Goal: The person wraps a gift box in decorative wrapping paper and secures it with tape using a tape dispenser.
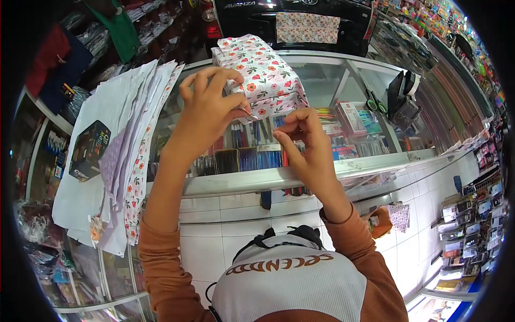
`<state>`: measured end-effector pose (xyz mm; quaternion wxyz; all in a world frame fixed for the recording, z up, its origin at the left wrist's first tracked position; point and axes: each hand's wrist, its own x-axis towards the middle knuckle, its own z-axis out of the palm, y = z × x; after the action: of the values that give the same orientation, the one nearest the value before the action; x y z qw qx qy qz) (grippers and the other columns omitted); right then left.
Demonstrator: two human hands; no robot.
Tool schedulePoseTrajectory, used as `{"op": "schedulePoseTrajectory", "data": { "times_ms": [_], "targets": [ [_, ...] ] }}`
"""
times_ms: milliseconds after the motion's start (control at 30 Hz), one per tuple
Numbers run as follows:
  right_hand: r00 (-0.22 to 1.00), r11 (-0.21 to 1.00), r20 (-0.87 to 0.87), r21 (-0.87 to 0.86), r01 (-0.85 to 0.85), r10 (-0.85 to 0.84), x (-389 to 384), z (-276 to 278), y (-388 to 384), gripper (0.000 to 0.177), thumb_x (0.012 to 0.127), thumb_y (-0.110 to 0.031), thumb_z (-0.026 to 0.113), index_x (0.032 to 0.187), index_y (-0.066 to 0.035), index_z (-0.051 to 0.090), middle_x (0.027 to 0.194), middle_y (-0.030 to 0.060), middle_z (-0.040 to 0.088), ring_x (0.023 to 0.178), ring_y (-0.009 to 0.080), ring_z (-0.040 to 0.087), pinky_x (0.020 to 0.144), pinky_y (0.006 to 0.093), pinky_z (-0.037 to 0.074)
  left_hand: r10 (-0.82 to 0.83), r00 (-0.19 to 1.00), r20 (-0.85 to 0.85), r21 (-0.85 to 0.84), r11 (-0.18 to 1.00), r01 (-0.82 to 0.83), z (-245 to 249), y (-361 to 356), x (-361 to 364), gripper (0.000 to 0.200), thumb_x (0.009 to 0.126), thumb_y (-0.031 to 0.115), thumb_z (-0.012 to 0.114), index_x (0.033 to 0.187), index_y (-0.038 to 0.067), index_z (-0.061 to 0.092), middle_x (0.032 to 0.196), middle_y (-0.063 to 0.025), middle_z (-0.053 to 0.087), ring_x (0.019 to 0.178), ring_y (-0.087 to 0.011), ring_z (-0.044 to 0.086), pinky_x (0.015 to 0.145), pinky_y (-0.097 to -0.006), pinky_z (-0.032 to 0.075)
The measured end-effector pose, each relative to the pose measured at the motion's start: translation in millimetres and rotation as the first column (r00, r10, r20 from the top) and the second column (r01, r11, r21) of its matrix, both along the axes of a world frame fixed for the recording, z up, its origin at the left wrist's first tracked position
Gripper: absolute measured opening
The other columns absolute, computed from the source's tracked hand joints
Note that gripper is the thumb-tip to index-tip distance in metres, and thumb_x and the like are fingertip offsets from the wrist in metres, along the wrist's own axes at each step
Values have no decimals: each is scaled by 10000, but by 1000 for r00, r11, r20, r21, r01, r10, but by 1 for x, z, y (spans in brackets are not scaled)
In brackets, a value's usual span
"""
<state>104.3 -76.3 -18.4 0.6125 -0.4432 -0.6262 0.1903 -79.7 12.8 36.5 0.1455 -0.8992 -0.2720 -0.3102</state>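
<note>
A box wrapped in white floral wrapping paper (268,72) lies on the glass counter in front of me. My left hand (206,102) is at its near left corner, thumb and forefinger pinched on a pale edge of the paper. Its other fingers are curled above the box. Lower and to the right, my right hand (307,137) is held over the counter, apart from the box. Its thumb and fingertips are drawn close together; whatever they hold, if anything, is too small to make out.
Wrapping-paper sheets (115,96) are stacked at the left, with a black box (90,150) on top. Scissors with green handles (376,102) and a black tape dispenser (403,96) are at the right. Pens and brushes fill the glass counter (316,80). A black car (252,21) stands behind.
</note>
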Motion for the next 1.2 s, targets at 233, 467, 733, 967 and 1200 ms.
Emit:
{"op": "schedulePoseTrajectory", "data": {
  "times_ms": [233,467,733,967,1200],
  "targets": [
    [1000,996,18,-90,27,-25,3,2,3,246,829,-32,694,1058,3,610,847,65,665,760,96,627,705,231,507,-138,979,-153,-47,990,133,20,4,3,120,772,147,667,886,182,649,1248,-17,524,1289,-263,360,1060,-440,198],
    [996,988,50,-126,85,-79,3,2,4,113,844,-59,677,939,1,663,846,47,673,755,93,631,704,232,511,-456,881,129,-293,831,473,49,48,93,241,771,271,662,939,98,651,1050,-79,631,1027,-258,580,944,-407,384],
    [985,983,5,-72,170,-171,26,7,13,155,841,-83,690,975,-17,651,825,60,661,740,99,630,652,212,506,-607,772,-186,-630,677,380,25,108,122,302,655,190,730,930,87,661,932,-77,643,711,-208,629,667,-373,497],
    [988,987,110,-106,118,-106,47,8,42,136,828,-89,705,932,-10,670,784,40,676,692,84,623,634,223,489,-522,806,-279,-664,711,231,40,88,109,319,661,59,685,969,92,610,1000,-48,645,1036,-213,571,1045,-418,299],
    [971,988,226,-116,102,-74,54,11,70,112,819,-73,691,902,-4,660,788,60,688,729,126,657,660,259,499,-602,795,-73,-734,572,366,32,94,101,475,714,-39,621,1159,71,498,1123,-53,576,1140,-159,509,1046,-324,327]
  ]
}}
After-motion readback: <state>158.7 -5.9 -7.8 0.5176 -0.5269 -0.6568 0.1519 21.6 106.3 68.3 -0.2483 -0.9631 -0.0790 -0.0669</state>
